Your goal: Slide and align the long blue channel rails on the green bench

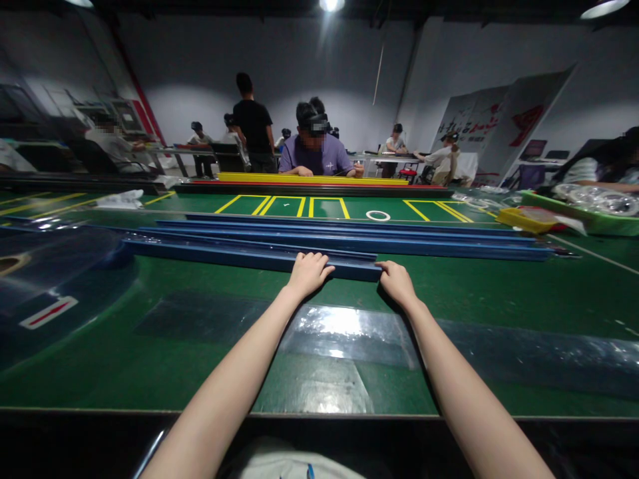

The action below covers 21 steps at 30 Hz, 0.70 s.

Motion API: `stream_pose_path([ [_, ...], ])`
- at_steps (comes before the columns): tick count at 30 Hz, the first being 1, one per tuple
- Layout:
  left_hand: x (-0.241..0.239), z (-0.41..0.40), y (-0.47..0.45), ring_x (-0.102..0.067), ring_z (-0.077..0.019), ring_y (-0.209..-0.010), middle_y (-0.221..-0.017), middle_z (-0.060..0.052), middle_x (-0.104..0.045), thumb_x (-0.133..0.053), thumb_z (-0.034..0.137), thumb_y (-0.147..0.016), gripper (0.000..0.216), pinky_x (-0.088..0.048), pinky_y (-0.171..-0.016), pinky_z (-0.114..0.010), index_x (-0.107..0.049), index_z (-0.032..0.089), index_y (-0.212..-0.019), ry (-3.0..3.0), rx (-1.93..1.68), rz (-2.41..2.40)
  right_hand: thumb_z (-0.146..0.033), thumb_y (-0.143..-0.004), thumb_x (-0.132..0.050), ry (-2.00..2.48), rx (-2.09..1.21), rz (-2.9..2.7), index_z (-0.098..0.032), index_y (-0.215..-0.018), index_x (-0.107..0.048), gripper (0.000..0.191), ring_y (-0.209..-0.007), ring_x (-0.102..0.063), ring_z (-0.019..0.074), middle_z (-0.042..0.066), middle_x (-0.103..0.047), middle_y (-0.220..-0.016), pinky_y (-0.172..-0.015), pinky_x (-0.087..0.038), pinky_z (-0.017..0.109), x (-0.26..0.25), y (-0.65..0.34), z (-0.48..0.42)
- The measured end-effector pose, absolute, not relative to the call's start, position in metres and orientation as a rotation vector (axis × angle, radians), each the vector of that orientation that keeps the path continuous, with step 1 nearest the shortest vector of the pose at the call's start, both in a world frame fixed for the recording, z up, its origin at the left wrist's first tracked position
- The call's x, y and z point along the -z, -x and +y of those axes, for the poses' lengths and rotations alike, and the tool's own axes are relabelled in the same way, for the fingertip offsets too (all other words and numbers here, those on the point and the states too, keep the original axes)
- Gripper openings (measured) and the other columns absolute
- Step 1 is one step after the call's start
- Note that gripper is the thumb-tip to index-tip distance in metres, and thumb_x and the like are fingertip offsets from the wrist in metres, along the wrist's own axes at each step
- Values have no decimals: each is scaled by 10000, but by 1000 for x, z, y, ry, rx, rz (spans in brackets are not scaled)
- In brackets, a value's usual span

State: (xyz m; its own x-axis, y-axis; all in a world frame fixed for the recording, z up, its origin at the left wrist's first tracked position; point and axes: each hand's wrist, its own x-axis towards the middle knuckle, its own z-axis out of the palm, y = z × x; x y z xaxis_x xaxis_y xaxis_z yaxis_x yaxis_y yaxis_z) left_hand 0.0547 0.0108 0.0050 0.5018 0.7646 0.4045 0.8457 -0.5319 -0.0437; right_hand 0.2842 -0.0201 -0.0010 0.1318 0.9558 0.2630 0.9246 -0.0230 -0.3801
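A long blue channel strip (219, 255) lies slightly slanted across the green table, its right end near the middle of the view. My left hand (308, 273) is closed over that strip a little short of its end, fingers across the top and thumb along the near side. At the right end of the strip is my right hand (396, 283), index finger against the tip and the other fingers curled under, partly hidden. Just behind lie several more blue channel strips (449, 243), roughly parallel to the table's long side.
Clear plastic film (344, 332) lies flat before me. At left is a large film roll (64, 286). Yellow and dark strips (309, 178) lie by a person in purple (317, 153) opposite. A white ring (378, 215), yellow tray (524, 219) and green tray (589, 216) are farther off.
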Motion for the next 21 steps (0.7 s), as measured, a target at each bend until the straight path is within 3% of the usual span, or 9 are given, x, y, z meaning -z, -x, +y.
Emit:
stream_pose_path([
  [21,-3,12,-56,-552,-227,-910,-936,-76,-652,-398,441,-910,313,-305,-763,-333,-543,164,-920,2490,563,-1434,-88,-745,-361,1936,-81,-1823,-149,-1090,-650,454,-1056,-564,193,99,-639,-1125,-888,-403,257,4,-284,-18],
])
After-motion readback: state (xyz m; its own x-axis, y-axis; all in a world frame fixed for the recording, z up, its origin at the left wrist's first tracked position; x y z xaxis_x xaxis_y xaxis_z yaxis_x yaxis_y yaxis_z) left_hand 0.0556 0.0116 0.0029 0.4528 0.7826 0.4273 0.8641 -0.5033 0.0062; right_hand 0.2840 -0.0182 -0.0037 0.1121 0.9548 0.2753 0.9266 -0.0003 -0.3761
